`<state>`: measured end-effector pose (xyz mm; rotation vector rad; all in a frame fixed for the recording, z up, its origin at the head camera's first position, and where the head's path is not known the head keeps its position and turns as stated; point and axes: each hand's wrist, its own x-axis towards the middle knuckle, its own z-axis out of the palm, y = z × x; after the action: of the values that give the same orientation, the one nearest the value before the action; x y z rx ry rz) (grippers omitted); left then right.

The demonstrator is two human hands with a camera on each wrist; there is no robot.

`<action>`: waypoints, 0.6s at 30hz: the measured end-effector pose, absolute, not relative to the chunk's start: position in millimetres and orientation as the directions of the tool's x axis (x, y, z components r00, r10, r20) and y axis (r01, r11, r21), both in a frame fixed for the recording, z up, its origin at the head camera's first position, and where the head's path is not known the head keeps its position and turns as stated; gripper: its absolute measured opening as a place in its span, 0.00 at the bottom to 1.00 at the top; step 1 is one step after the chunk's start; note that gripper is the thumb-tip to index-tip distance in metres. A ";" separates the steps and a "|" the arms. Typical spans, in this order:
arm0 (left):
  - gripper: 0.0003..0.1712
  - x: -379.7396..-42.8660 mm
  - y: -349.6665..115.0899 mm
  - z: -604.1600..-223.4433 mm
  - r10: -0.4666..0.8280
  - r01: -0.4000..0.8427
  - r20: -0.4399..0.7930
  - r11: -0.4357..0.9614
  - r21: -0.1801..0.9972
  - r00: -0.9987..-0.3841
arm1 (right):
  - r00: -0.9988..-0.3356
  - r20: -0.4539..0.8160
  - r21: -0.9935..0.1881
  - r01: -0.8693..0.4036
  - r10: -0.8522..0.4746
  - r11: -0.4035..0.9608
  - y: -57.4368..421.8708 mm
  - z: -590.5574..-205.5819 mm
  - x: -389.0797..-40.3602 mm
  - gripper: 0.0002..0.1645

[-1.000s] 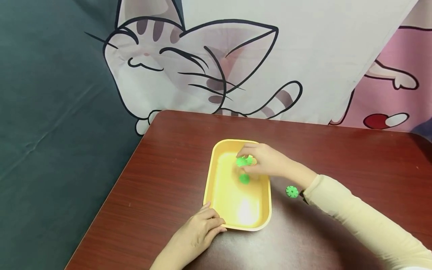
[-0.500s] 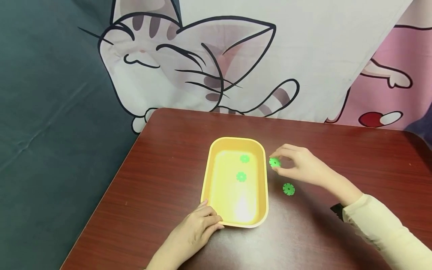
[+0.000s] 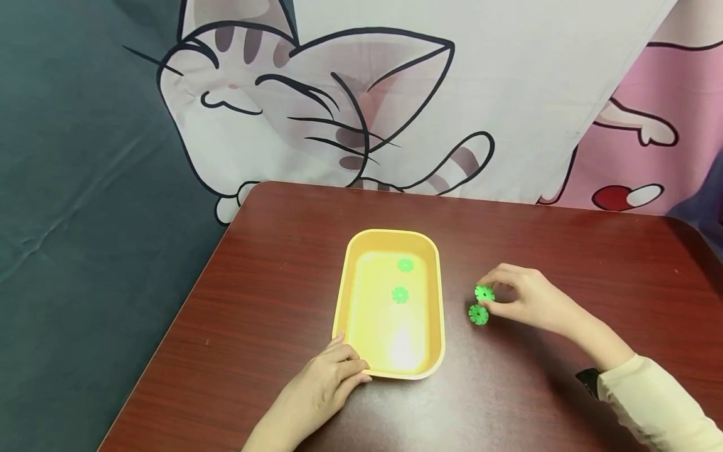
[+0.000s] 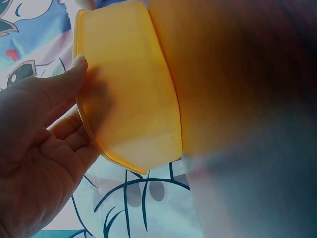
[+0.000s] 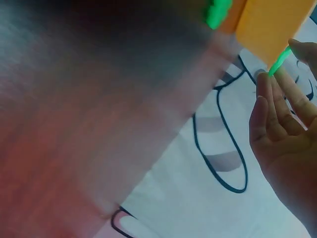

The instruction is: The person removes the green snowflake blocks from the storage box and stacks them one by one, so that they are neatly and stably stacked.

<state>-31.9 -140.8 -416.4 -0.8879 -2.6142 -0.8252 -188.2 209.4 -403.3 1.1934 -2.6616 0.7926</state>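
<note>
Pinching a green disc with right fingers, left fingers gripping yellow tray, its long axis running near to far

Yellow tray, bright green discs, reddish-brown wood-grain table, cream sleeve, grey-striped cat

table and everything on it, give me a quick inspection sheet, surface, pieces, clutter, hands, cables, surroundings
surface: dark red-brown table, wood-grained, with a glare patch near the tray.
job's things: two green discs lie apart inside the yellow tray; a third disc lies on the table, right of the tray; a fourth disc is held beside it.
clutter: nothing seen.
hands: left hand holds the tray's near left corner; right hand pinches the fourth disc.
cables: nothing seen.
surroundings: cat-print cloth behind the table, dark cloth at left.
</note>
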 end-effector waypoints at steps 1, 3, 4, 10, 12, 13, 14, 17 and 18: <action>0.03 -31.8 -140.8 -416.4 0.476 0.624 0.409 0.652 0.430 -0.779 | -0.680 0.308 -0.413 -0.726 -0.666 0.550 209.7 -405.9 -186.9 0.18; 0.03 -31.7 -141.0 -416.3 0.474 0.623 0.409 0.652 0.431 -0.780 | -0.679 0.297 -0.414 -0.726 -0.672 0.550 209.7 -411.4 -183.8 0.17; 0.03 -31.6 -141.0 -416.3 0.474 0.623 0.409 0.652 0.432 -0.780 | -0.677 0.293 -0.414 -0.726 -0.675 0.549 209.4 -414.0 -182.3 0.16; 0.03 -31.3 -140.7 -416.3 0.472 0.623 0.412 0.654 0.429 -0.779 | -0.668 0.279 -0.393 -0.735 -0.689 0.553 207.7 -427.0 -177.2 0.13; 0.03 -31.3 -140.6 -416.5 0.472 0.625 0.415 0.655 0.425 -0.778 | -0.668 0.281 -0.388 -0.736 -0.689 0.555 207.2 -429.3 -177.1 0.13; 0.03 -31.3 -140.5 -416.6 0.472 0.626 0.417 0.655 0.424 -0.777 | -0.669 0.281 -0.385 -0.735 -0.688 0.558 207.2 -430.3 -176.9 0.13; 0.03 -31.3 -140.3 -416.7 0.472 0.626 0.418 0.655 0.423 -0.776 | -0.670 0.280 -0.384 -0.734 -0.687 0.560 207.3 -431.3 -176.7 0.13; 0.04 -31.5 -140.3 -416.9 0.473 0.627 0.419 0.656 0.421 -0.776 | -0.672 0.274 -0.378 -0.733 -0.688 0.565 207.4 -433.9 -176.1 0.13; 0.04 -31.6 -140.3 -417.0 0.472 0.627 0.419 0.657 0.419 -0.775 | -0.672 0.272 -0.376 -0.733 -0.689 0.567 207.6 -434.7 -175.9 0.13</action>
<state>-31.6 -140.3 -417.0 -0.8837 -2.6019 -0.8098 -175.9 207.6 -434.7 1.2276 -2.6958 0.7139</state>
